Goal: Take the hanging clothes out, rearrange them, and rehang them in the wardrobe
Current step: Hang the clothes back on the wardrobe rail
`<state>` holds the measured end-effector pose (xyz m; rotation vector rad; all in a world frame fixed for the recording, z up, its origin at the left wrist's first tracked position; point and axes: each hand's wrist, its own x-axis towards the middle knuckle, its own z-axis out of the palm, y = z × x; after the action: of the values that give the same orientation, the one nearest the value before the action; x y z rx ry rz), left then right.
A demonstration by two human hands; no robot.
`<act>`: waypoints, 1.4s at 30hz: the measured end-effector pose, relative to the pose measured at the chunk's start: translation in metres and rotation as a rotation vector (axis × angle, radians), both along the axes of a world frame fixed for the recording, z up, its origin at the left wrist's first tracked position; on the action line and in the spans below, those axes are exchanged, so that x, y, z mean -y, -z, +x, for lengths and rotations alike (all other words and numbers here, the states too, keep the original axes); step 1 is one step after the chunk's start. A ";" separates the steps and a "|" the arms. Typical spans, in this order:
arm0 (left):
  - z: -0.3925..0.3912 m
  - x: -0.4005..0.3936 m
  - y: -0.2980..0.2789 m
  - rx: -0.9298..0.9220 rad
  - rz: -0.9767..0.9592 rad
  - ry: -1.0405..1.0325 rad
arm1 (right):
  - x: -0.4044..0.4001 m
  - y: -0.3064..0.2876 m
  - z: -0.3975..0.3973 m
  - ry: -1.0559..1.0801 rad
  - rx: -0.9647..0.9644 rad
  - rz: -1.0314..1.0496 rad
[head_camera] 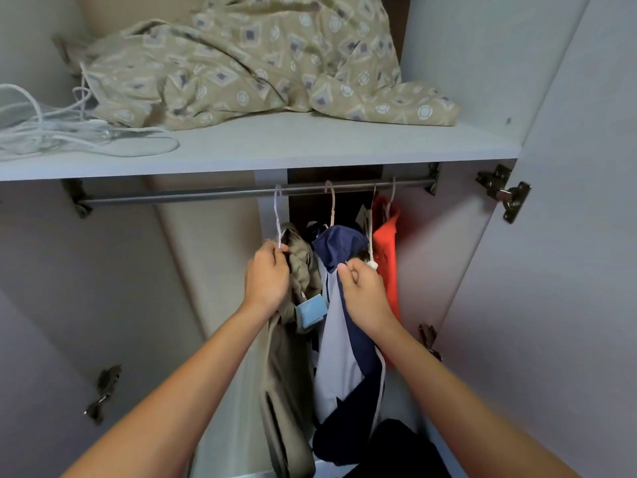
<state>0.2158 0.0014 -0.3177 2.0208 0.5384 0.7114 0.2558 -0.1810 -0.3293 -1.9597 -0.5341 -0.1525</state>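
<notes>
A grey metal rail (179, 194) runs under the wardrobe shelf. Three garments hang from it on white hangers: khaki trousers (286, 374) with blue clips (310, 312), a navy and light grey jacket (344, 357), and an orange garment (387, 257) at the far right. My left hand (267, 277) grips the white hanger (277, 215) of the khaki trousers just below its hook, which sits on the rail. My right hand (365, 298) pinches the navy jacket's shoulder next to a white hanger end (372, 265).
The shelf (310, 143) above carries a crumpled beige patterned cloth (248, 60) and a coil of white cable (51, 129). The wardrobe door (568, 236) stands open at the right with hinges showing. A dark garment (403, 450) lies low at the bottom right. The rail's left half is bare.
</notes>
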 end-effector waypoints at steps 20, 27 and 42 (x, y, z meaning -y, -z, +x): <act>0.084 -0.004 -0.003 -0.193 0.025 -0.005 | -0.015 -0.002 0.068 0.154 -0.023 -0.301; 0.095 -0.004 -0.003 -0.301 0.086 -0.010 | -0.004 -0.004 0.069 0.227 0.135 -0.413; 0.051 0.013 0.040 -0.192 0.172 0.180 | 0.017 0.031 0.073 0.215 0.303 -0.596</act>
<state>0.2670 -0.0117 -0.3578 2.2800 0.4084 0.4712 0.3289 -0.1977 -0.3608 -2.5979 -0.6107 -0.4761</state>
